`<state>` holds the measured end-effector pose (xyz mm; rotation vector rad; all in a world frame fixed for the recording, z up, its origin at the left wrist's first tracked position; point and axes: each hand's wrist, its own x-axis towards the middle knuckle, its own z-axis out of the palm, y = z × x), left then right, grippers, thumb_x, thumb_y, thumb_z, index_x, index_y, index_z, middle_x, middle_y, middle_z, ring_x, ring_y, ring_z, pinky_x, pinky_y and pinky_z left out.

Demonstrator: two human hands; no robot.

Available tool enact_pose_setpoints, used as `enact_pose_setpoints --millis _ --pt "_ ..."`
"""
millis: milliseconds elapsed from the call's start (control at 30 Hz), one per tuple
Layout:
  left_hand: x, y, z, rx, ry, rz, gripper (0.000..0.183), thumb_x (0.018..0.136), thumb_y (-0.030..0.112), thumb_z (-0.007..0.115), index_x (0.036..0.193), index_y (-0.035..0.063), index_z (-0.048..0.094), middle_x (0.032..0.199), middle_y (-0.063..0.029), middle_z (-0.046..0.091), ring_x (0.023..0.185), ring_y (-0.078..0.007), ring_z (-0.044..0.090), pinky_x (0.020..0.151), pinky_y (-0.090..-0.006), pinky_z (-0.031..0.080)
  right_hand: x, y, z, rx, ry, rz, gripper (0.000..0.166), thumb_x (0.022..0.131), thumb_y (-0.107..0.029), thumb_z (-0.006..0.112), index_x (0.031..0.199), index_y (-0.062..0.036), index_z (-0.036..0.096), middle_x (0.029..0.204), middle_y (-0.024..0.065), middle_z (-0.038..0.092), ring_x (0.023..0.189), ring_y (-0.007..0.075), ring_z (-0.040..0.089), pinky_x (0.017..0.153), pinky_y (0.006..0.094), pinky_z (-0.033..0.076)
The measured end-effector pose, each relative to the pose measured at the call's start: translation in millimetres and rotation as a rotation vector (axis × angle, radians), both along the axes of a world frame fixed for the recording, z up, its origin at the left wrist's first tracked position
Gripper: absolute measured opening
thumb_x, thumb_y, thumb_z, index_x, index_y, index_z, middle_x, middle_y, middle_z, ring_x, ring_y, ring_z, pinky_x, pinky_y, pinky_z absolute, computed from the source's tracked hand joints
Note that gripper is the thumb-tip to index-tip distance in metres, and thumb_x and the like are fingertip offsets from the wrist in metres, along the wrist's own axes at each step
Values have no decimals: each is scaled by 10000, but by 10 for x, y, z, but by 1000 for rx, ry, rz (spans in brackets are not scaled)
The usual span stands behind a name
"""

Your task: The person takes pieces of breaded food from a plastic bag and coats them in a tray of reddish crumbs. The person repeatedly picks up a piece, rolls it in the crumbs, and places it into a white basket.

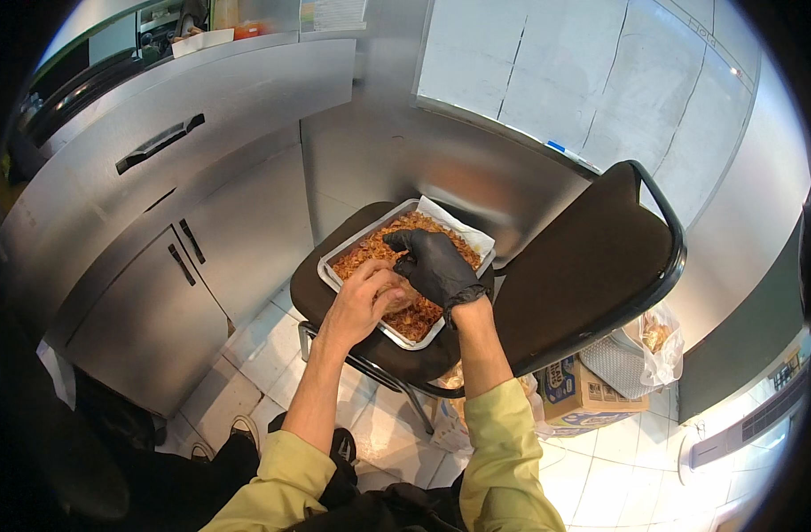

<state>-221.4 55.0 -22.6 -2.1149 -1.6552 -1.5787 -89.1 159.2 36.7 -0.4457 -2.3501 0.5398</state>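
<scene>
A metal tray [325, 271] of brown crispy flakes [362, 256], which look like fried shallots, rests on the seat of a dark chair [372, 351]. White paper [455, 223] lines its far right corner. My bare left hand [365, 296] is at the tray's near left side, its fingers around a small clear plastic bag [400, 298] with some brown content. In a black glove, my right hand [435, 266] is over the middle of the tray, fingers bent beside the bag. Whether flakes are inside its grasp is hidden by the glove.
The chair's backrest [591, 266] rises at the right. Steel cabinets [245, 199] stand at the left, and a whiteboard [565, 73] is ahead. Beside the chair are a cardboard box [598, 392] and a plastic bag of goods [661, 339]. Another person's shoe [245, 429] shows at lower left.
</scene>
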Motion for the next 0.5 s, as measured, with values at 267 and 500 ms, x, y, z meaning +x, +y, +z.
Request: enact_pose_setpoints --millis 267,500 --pt "-90 -20 10 35 -40 233 157 859 137 673 929 8 617 928 -132 613 855 -337 623 738 -392 504 170 295 -373 -316 -44 -318 447 804 -4 595 1237 -106 624 1234 171 617 1068 287 639 915 353 495" --pt "-72 15 24 131 -113 239 141 851 128 685 915 16 630 1005 -126 627 839 -309 642 705 -381 524 91 293 -924 -140 -622 -359 380 752 -92 662 1126 -154 696 1152 155 654 1089 313 617 953 403 480"
